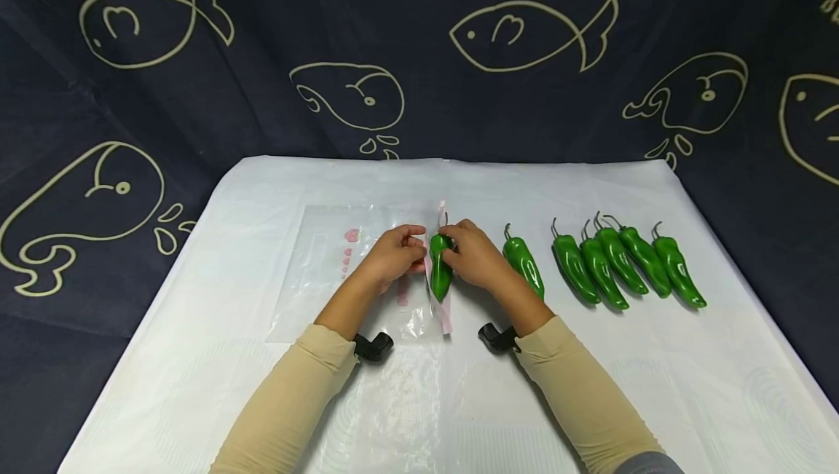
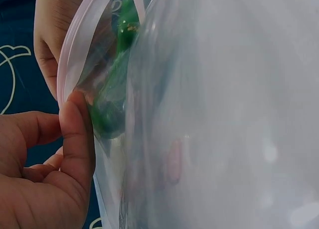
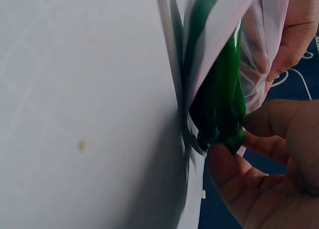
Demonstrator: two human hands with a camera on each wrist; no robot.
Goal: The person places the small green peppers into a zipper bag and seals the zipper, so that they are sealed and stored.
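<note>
A clear zip bag (image 1: 321,263) with a pink zip edge and pink print lies on the white table, its mouth facing right. My left hand (image 1: 396,255) pinches the upper layer of the bag's edge between thumb and fingers and holds it up. At the mouth, my right hand (image 1: 477,254) grips a green pepper (image 1: 440,270) near its stem end. In the right wrist view the pepper (image 3: 219,94) sits between the two pink edges, partly inside the bag. The left wrist view shows it through the clear plastic, beyond the fingers (image 2: 75,134).
One green pepper (image 1: 523,263) lies just right of my right hand, partly behind the forearm. Several more green peppers (image 1: 598,270) lie in a slanted row farther right, stems pointing away. A dark cloth (image 1: 419,117) with fish and whale drawings hangs behind the white table (image 1: 557,186).
</note>
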